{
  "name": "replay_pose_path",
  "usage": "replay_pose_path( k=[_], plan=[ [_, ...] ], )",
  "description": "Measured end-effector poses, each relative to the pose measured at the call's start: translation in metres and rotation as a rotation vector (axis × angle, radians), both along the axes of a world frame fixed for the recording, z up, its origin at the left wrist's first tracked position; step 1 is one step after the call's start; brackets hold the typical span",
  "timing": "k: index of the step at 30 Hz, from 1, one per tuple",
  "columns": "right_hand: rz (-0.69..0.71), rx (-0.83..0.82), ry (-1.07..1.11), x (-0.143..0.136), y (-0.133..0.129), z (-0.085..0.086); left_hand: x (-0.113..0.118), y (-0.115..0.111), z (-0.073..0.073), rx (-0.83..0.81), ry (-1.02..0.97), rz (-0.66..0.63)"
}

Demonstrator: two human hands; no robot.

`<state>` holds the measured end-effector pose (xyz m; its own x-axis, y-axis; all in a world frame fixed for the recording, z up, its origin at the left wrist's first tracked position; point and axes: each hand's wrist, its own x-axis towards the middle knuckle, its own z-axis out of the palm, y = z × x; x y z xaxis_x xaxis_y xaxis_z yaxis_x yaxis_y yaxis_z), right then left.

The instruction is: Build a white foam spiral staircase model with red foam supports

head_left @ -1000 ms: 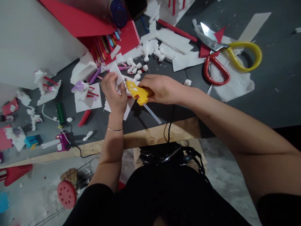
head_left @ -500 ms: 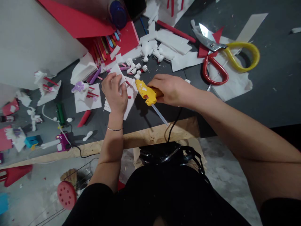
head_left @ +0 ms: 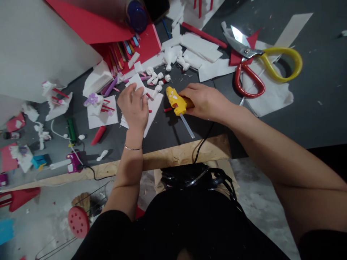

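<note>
Yellow glue gun [head_left: 177,101] in the right hand [head_left: 203,100], raised near the front of the counter [head_left: 311,101]; fingers wrapped round its handle. Translucent glue stick [head_left: 187,126] juts from the rear, toward the wearer. Nozzle end points away, near small knotted white pieces [head_left: 155,77].

Left hand [head_left: 134,108] lies over white cards [head_left: 154,112], fingers bent against a small white paper piece [head_left: 138,83]. Pinched or merely touched: cannot tell.

Risks, as judged: if the gun is hot, a swing leftward could burn the left fingers. Glue dripping from the nozzle could stick the knotted pieces together. Black cord [head_left: 202,144] drops over the wooden edge [head_left: 184,153]; a snag there could jerk the gun off line. Loose cards could slide if the left hand lifts or drags.

Surface: dark grey, crowded, scraps about. Shears [head_left: 251,53], one handle yellow, one red, lie open on paper to the right. Purple glue gun [head_left: 73,162] near the front edge, far left. Red marker-like stick [head_left: 204,35] beyond.

Room: black bag [head_left: 187,177] below the edge; round red stool seat [head_left: 78,222] at left, over a grey, stained floor [head_left: 257,202].
</note>
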<state>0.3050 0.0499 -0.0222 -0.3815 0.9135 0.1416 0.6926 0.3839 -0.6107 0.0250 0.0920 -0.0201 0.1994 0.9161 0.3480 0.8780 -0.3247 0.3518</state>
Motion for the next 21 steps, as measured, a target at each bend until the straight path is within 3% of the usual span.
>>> replay_pose_path(
  k=[5, 11, 17, 21],
  plan=[
    [-0.143, -0.027, -0.046, 0.008, 0.005, -0.010, -0.002, 0.004, -0.004, -0.044, -0.014, -0.008],
    [-0.203, -0.017, -0.131, 0.009, 0.005, -0.015, -0.001, -0.001, -0.002, -0.044, -0.015, -0.029],
    [-0.198, 0.011, -0.209, 0.003, -0.001, -0.009, 0.005, -0.008, 0.008, 0.065, 0.081, -0.036],
    [-0.157, -0.005, -0.297, 0.008, -0.005, 0.004, 0.001, -0.002, 0.002, -0.023, 0.118, -0.027]
  ],
)
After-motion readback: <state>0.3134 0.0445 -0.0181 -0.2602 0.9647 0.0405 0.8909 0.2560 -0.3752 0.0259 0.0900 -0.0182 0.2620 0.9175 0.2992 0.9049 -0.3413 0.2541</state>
